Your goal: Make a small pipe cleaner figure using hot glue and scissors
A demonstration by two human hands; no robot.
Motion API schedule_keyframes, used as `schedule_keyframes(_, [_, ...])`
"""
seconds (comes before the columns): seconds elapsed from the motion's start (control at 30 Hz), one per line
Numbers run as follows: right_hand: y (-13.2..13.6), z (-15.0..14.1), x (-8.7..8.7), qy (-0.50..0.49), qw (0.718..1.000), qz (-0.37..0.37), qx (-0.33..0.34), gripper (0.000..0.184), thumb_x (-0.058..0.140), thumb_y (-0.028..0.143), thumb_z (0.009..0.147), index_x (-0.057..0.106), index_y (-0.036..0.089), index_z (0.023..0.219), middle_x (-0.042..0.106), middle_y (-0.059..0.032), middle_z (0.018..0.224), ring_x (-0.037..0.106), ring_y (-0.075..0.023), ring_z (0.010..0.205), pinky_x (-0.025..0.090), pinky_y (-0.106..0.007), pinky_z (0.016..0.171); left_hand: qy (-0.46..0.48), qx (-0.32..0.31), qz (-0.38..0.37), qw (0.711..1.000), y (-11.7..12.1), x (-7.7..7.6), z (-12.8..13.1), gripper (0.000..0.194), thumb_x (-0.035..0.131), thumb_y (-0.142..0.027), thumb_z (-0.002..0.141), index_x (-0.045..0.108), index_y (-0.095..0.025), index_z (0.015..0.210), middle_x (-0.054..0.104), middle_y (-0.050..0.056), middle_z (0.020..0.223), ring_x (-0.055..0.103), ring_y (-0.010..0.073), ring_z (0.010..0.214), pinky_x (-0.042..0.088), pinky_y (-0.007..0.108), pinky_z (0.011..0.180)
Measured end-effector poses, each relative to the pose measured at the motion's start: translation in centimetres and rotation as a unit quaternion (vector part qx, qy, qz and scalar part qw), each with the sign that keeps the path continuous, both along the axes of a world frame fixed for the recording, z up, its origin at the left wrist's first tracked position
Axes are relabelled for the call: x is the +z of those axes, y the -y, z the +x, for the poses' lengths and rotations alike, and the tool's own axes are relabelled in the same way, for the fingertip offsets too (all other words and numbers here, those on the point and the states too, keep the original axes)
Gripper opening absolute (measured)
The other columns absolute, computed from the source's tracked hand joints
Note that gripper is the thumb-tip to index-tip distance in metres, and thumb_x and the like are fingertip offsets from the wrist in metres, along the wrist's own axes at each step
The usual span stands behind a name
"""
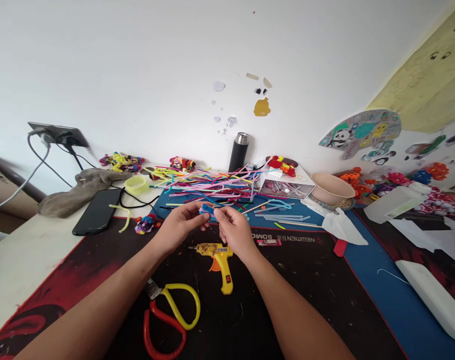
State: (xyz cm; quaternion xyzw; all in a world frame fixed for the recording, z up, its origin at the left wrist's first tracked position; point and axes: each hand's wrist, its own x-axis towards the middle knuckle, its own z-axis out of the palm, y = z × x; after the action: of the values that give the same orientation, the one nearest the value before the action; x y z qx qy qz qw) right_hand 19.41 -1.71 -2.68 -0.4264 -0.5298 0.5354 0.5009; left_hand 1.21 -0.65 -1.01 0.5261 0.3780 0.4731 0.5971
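Facing a white wall (137, 75) across the upper frame, with a pale desk (21, 250) at lower left and a black-and-red mouse mat (295, 290) over the middle. Readable along the mat's upper edge, right of centre: NEWMEN, then SOMIC nearer the centre, both apparently upside down. Pinching a small bright blue piece (207, 210), partly covered, at the centre of the frame, between thumb and fingers of the left hand (178, 222) and of the right hand (235, 227), with both nearly closed on it. Just below, flat on the mat: a yellow glue gun (224, 270), its print too small to read. At lower left of centre, red-and-yellow-handled scissors (170, 301). Right of the hands, a pink packet (268, 242), also illegible. Higher up, heaped pipe cleaners (216, 185) and a black thermos (238, 155). Toward the right edge, a translucent bottle (385, 206) with green-tinted, unreadable labelling.
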Motion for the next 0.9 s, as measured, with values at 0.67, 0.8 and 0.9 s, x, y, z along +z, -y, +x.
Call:
schedule_keyframes(0.67, [0.21,-0.11,0.44,-0.002,1.000,-0.005,0.000,0.060,0.072,0.083,0.087,0.061,0.024,0.081,0.043,0.0087,0.051,0.038,-0.0101,0.036,0.031,-0.025,0.038,0.060,0.020,-0.026,0.998,0.28,0.26,0.31,0.051,0.103,-0.030,0.065,0.081,-0.018,0.109,0.079,0.005,0.094,0.069,0.0195,0.079,0.054,0.030,0.070])
schedule_keyframes(0.8, [0.34,-0.27,0.19,0.008,1.000,0.000,0.002,0.057,0.073,0.079,0.088,0.065,0.023,0.086,0.046,0.0083,0.053,0.041,-0.0105,0.038,0.032,-0.025,0.038,0.071,0.033,-0.032,0.996,0.10,-0.05,0.34,0.042,0.103,-0.036,0.067,0.081,-0.017,0.098,0.075,0.003,0.081,0.067,0.0176,0.072,0.054,0.029,0.069])
schedule_keyframes(0.9, [0.42,-0.32,0.29,0.010,1.000,-0.002,0.005,0.056,0.074,0.078,0.088,0.066,0.023,0.086,0.046,0.0083,0.052,0.040,-0.0105,0.038,0.031,-0.025,0.038,0.079,0.025,-0.032,0.996,-0.02,-0.25,0.34,0.036,0.101,-0.039,0.071,0.082,-0.016,0.091,0.075,0.004,0.081,0.066,0.0167,0.072,0.054,0.028,0.070])
